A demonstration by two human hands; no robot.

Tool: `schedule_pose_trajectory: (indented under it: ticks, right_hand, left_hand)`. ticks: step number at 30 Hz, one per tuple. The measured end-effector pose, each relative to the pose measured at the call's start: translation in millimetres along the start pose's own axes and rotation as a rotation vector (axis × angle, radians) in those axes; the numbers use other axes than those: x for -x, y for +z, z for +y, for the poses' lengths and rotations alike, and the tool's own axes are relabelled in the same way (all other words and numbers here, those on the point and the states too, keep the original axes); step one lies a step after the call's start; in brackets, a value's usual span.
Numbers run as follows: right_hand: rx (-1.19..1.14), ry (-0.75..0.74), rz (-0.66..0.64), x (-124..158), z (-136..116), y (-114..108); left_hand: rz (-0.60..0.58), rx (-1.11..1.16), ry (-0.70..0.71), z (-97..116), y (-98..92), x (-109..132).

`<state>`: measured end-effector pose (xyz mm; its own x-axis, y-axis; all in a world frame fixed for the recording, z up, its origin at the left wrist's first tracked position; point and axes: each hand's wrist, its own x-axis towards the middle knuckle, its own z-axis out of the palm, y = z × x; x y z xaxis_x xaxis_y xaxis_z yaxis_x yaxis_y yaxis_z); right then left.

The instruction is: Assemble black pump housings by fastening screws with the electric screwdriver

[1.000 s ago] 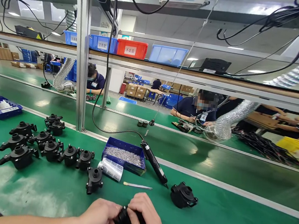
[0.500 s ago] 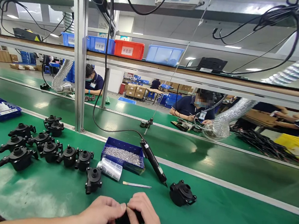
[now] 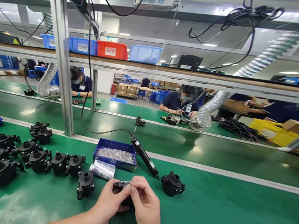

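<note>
Both my hands hold one small black pump housing (image 3: pixel 120 187) just above the green mat near the front edge. My left hand (image 3: pixel 109 203) wraps it from the left. My right hand (image 3: pixel 145 206) pinches its top from the right, fingers closed. Most of the part is hidden by my fingers. Another black housing (image 3: pixel 172 183) sits just right of my hands, and one more housing (image 3: pixel 85 184) just left. An electric screwdriver (image 3: pixel 144 158) leans on a blue tray of small screws (image 3: pixel 115 154) right behind my hands.
Several black housings (image 3: pixel 28 151) lie in a group at the left. A clear plastic roll (image 3: pixel 102 169) lies beside the screw tray. A metal post (image 3: pixel 62 65) stands at the mat's back edge. A conveyor belt (image 3: pixel 215 152) runs behind it. Other people work at the far bench.
My hands have lifted the black housing up and forward, so more of it shows between my fingers. The camera has swung to the right, shifting everything leftward in view.
</note>
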<state>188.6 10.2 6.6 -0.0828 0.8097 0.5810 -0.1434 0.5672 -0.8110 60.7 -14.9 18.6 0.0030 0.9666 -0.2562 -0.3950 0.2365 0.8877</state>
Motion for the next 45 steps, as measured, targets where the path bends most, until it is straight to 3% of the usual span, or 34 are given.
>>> schedule_pose_trajectory:
  ticks: [8,14,17,20,24,35,41,45]
  right_hand:
    - [0.046,0.080,0.184,-9.4,-8.0,-15.3]
    - [0.052,0.295,0.040,-2.8,-11.7,-12.6]
    - [0.033,0.387,0.103,-3.5,-7.7,-8.2]
    - [-0.022,0.471,0.199,-6.0,-4.3,-5.2]
    - [-0.119,0.540,0.232,-7.6,-3.4,-3.4]
    - [-0.287,0.567,0.201,-0.5,-6.5,-4.2]
    - [-0.619,0.732,0.227,4.7,0.2,0.6]
    - [-0.732,0.856,0.148,13.5,7.3,10.8]
  left_hand:
    - [0.080,0.267,0.012,-2.2,-10.0,-6.0]
    - [0.051,0.500,0.077,3.7,-16.6,-10.5]
    - [0.005,0.534,0.054,1.1,-18.3,-11.4]
    - [-0.031,0.526,0.038,-2.8,-17.2,-10.7]
    - [-0.009,0.490,0.081,-6.5,-11.5,-8.8]
    - [-0.047,0.335,0.266,-3.8,-7.0,-3.1]
    - [-0.035,0.256,0.356,-1.2,-8.3,-3.1]
    - [0.023,0.189,0.488,6.4,-13.5,-5.5]
